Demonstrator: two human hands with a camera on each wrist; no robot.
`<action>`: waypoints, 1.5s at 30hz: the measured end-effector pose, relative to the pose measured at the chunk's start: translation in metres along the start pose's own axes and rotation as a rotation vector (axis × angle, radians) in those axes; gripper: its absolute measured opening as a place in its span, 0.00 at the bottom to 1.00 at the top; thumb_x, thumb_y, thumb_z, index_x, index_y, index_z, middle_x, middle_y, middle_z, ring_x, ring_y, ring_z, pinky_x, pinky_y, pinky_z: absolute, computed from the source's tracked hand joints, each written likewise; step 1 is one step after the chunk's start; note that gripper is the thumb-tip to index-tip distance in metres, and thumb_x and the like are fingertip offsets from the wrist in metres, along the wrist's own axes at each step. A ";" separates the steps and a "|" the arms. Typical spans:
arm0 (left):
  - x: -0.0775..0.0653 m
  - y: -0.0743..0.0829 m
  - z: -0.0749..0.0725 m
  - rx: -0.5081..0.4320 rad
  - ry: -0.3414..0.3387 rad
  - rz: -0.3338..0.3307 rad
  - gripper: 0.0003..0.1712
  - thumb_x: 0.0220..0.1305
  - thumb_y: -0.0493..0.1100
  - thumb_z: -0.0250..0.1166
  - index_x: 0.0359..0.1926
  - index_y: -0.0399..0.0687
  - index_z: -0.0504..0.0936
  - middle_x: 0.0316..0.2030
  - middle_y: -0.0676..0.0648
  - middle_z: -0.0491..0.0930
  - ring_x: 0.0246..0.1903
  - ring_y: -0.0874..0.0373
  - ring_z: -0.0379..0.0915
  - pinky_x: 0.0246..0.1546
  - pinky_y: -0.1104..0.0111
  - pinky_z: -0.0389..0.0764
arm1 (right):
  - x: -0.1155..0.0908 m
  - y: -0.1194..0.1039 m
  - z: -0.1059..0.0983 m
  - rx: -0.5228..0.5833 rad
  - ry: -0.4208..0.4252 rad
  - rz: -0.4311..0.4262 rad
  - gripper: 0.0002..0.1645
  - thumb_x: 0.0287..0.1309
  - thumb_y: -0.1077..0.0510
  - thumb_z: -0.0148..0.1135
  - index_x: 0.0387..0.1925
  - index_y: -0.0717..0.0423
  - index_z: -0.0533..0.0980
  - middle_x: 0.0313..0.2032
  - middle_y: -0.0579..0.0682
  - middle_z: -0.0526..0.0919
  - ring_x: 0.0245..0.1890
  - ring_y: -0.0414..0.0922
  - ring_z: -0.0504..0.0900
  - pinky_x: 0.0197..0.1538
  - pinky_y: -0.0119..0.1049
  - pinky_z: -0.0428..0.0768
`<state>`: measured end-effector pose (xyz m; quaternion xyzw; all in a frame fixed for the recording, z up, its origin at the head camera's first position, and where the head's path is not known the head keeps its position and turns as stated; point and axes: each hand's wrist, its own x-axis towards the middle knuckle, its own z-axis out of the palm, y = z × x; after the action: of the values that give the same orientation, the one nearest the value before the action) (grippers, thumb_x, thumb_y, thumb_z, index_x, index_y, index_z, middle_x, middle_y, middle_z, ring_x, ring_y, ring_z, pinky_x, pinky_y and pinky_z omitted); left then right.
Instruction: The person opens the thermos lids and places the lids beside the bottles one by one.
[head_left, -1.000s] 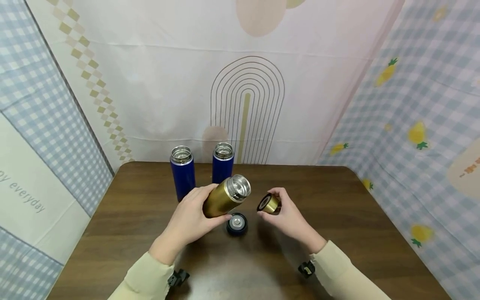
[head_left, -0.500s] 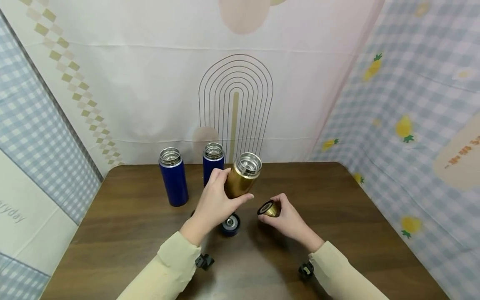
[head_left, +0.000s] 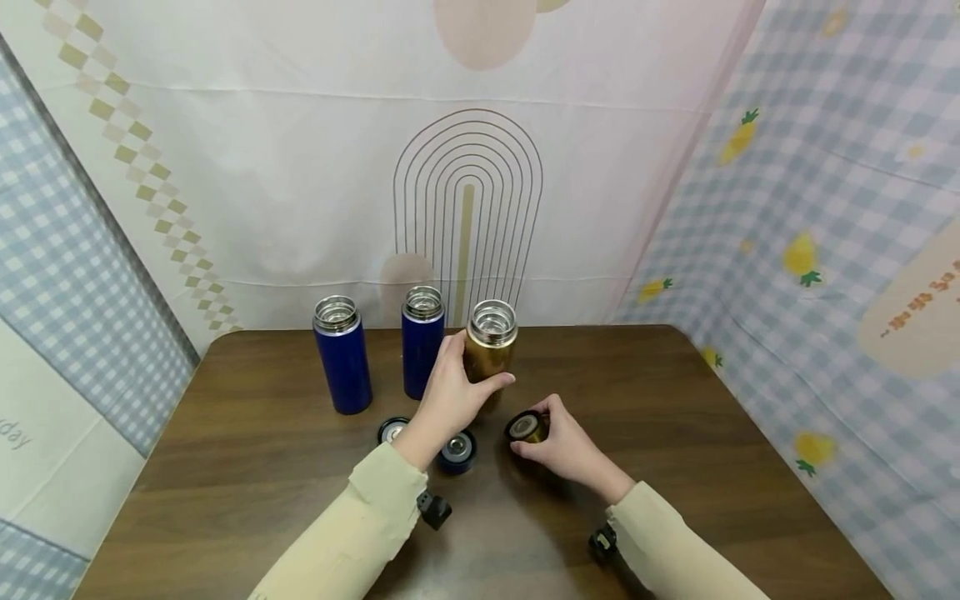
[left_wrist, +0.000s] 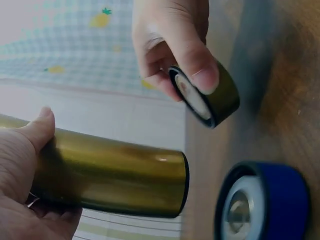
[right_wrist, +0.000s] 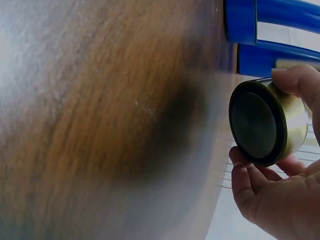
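My left hand (head_left: pixel 447 398) grips a gold thermos bottle (head_left: pixel 489 354) around its body. The bottle is upright and lidless, its steel mouth facing up. In the left wrist view its dark-rimmed base (left_wrist: pixel 184 185) shows, but I cannot tell whether it touches the table. To the right, my right hand (head_left: pixel 564 446) pinches a gold lid (head_left: pixel 527 427) between thumb and fingers, inner side up. The lid's dark outer top (right_wrist: pixel 254 124) faces the tabletop in the right wrist view. It is held above the table.
Two lidless blue thermos bottles (head_left: pixel 345 367) (head_left: pixel 422 350) stand at the back left. Two blue lids lie inner side up on the brown table (head_left: pixel 247 467); one lid (head_left: pixel 456 452) is in front of the gold bottle, the other (head_left: pixel 392 428) is partly behind my left wrist. A fabric backdrop (head_left: pixel 315 183) rises behind.
The left hand has carried the gold bottle right and toward the back, turning it from tilted to upright. The right hand's lid has lowered slightly, its inner side turning upward. The view has shifted.
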<state>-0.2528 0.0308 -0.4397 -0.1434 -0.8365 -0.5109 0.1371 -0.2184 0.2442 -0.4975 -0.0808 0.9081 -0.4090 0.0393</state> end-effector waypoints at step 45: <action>0.031 -0.039 0.035 0.004 -0.052 -0.184 0.51 0.50 0.60 0.74 0.71 0.51 0.62 0.63 0.46 0.70 0.60 0.51 0.68 0.59 0.54 0.69 | 0.025 -0.002 0.015 -0.408 -0.057 -0.132 0.33 0.39 0.47 0.79 0.45 0.56 0.73 0.38 0.45 0.76 0.40 0.43 0.76 0.48 0.54 0.69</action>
<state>-0.2994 0.0482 -0.4751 -0.0790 -0.8504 -0.5156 0.0683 -0.2403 0.2276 -0.5056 -0.1578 0.9634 -0.2158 0.0210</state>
